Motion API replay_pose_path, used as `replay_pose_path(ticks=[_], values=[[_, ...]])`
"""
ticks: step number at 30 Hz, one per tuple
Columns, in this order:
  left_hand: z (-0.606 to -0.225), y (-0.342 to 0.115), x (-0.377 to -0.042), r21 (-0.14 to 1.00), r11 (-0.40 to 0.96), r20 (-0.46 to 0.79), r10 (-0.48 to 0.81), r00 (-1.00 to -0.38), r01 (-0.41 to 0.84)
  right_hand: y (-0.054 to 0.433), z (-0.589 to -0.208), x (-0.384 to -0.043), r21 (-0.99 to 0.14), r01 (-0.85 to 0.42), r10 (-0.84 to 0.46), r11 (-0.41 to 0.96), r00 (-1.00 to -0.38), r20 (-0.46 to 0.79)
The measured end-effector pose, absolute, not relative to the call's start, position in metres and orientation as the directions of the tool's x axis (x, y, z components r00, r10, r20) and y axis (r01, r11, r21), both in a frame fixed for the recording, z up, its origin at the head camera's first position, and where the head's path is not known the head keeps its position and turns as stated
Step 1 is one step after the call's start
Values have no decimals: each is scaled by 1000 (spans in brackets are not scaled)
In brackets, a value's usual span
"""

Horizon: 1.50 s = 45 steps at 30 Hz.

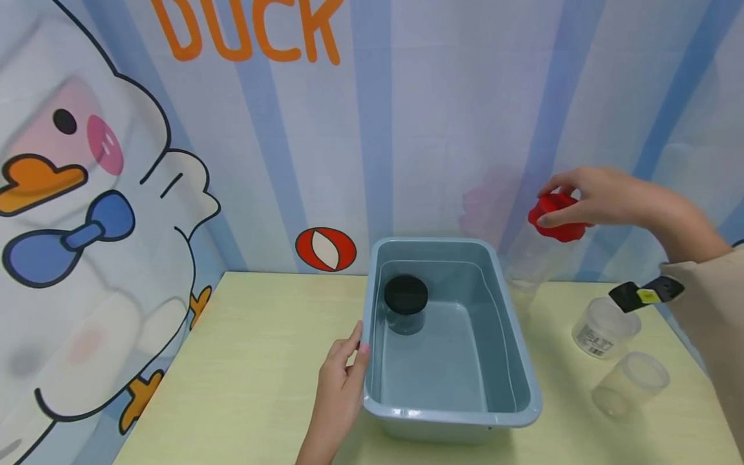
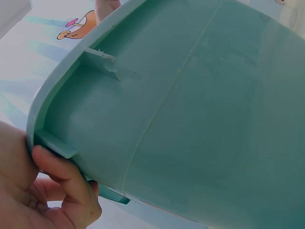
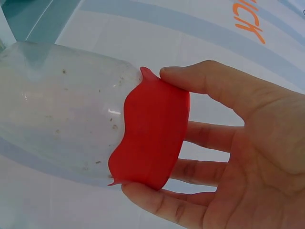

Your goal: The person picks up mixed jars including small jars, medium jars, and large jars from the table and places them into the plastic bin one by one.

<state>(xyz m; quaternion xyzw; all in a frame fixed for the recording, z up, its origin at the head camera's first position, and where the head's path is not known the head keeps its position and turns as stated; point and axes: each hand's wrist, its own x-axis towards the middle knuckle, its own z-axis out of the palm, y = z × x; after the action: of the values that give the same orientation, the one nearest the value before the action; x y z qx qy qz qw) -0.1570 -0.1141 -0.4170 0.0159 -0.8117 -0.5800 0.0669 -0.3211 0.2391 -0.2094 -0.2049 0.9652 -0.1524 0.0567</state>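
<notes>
A blue-grey plastic tub sits on the table, and inside it at the far left stands a clear jar with a black lid. My left hand grips the tub's left rim, its fingers curled beneath the edge in the left wrist view. Just beyond the tub's right side, my right hand holds a clear jar by its wavy-edged red lid. Thumb and fingers pinch opposite sides of that lid. The jar's clear body tilts down and left from the hand, with small dark specks on its wall.
Right of the tub, a clear round jar with a printed label stands on the pale yellow table. Nearer me lies a second clear container. A printed curtain hangs behind the table's far edge.
</notes>
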Motion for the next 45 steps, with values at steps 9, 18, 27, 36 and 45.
replay_pose_path(ticks=[9,18,27,36,45], values=[[-417,-115,-157,943,329,92,-101,-991,54,231,-210,-323,-313,-390,-421,866,-906,-36],[-418,-115,-157,944,323,97,-96,-991,61,221,-206,-322,-298,-401,-431,866,-902,-38],[-418,-115,-158,948,313,93,-97,-991,58,212,-205,-323,-298,-415,-447,859,-894,-42],[-419,-115,-157,946,319,88,-101,-991,51,201,-206,-325,-304,-440,-473,845,-880,-42],[-418,-114,-158,944,329,68,-110,-992,28,190,-206,-327,-303,-455,-488,837,-872,-38]])
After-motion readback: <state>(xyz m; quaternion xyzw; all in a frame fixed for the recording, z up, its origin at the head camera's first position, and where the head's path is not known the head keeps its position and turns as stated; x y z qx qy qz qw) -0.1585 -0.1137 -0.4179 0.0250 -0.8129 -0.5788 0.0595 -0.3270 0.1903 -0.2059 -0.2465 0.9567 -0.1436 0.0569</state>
